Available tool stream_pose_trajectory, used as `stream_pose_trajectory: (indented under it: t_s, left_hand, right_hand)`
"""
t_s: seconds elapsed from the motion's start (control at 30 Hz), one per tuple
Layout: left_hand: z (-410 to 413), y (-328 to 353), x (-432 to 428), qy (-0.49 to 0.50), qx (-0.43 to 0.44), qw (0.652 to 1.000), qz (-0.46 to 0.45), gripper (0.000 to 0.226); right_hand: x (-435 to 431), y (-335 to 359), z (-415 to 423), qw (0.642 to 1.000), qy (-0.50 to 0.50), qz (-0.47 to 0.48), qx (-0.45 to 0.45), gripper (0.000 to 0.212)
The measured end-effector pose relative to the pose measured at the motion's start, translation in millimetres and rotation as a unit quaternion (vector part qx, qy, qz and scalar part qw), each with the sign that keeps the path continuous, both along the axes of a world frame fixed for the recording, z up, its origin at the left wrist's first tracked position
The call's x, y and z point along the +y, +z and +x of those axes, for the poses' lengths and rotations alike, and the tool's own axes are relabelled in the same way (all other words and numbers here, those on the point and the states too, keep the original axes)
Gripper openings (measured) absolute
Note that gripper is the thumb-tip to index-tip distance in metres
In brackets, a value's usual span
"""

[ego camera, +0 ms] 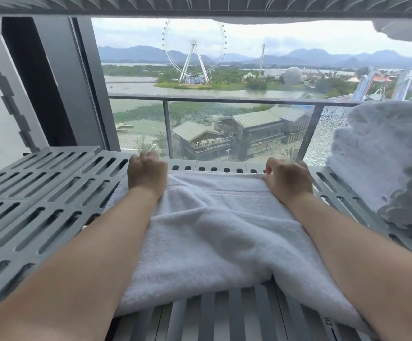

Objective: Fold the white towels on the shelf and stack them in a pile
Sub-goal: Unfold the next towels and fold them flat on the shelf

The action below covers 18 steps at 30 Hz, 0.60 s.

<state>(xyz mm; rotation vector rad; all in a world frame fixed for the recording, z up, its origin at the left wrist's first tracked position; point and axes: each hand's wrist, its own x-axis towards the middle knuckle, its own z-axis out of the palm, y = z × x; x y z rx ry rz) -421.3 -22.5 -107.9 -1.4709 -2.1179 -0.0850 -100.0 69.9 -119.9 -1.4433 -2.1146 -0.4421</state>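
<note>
A white towel [214, 225] lies spread on the grey slatted shelf [40, 200], reaching from the far edge toward me, rumpled in the middle. My left hand [146, 172] grips the towel's far left corner with curled fingers. At the far right corner my right hand [288, 179] pinches the towel's edge. A pile of folded white towels [387, 166] stands at the right end of the shelf, partly cut off by the frame.
Another grey shelf [200, 6] runs overhead, with white towel fabric [407, 30] hanging from it at the upper right. Behind the shelf are a window, a dark frame [59, 82] and a balcony railing [224, 99].
</note>
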Motion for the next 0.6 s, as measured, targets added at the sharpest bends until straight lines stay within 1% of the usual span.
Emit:
stream_pose_trajectory:
  t_s: [0.07,0.1,0.17,0.23,0.3,0.37,0.4,0.47,0.53,0.6]
  left_hand:
    - [8.3,6.9,-4.2,0.006,-0.029,0.998,-0.055,0.027]
    - [13.8,12.3,-6.9,0.010,-0.043,0.996,-0.077,0.026]
    - [29.5,23.6,-17.8,0.022,-0.066,0.991,-0.113,0.023]
    - [47.6,30.9,-30.3,0.017,-0.110,0.983,-0.149,0.016]
    - [62.8,31.5,-42.6,-0.015,-0.182,0.967,-0.175,0.009]
    - [72.4,32.2,-55.1,-0.043,-0.238,0.956,-0.168,0.012]
    - [75.2,33.2,-62.1,-0.055,-0.255,0.953,-0.155,0.015]
    - [78.1,33.7,-77.5,-0.072,-0.276,0.950,-0.125,0.024]
    - [78.5,33.1,-95.3,-0.086,-0.276,0.951,-0.111,0.034]
    - [75.4,31.9,-112.9,-0.092,-0.262,0.953,-0.124,0.040]
  right_hand:
    - [-4.9,4.1,-3.0,0.998,-0.013,-0.056,-0.005,0.017]
    - [-7.1,9.0,-5.0,0.996,-0.030,-0.077,-0.023,0.018]
    - [-14.7,18.3,-10.0,0.990,-0.064,-0.115,-0.060,0.021]
    - [-27.8,26.3,-15.7,0.981,-0.085,-0.156,-0.074,0.026]
    - [-42.7,31.5,-19.5,0.974,-0.074,-0.204,-0.066,0.027]
    - [-58.4,34.0,-20.4,0.967,-0.044,-0.244,-0.057,0.022]
    - [-67.7,34.6,-19.6,0.966,-0.029,-0.252,-0.051,0.022]
    - [-86.7,33.6,-15.9,0.970,-0.004,-0.241,-0.013,0.024]
    - [-107.5,31.3,-13.4,0.977,0.022,-0.209,0.024,0.025]
    - [-126.1,29.4,-14.7,0.977,0.048,-0.207,0.026,0.026]
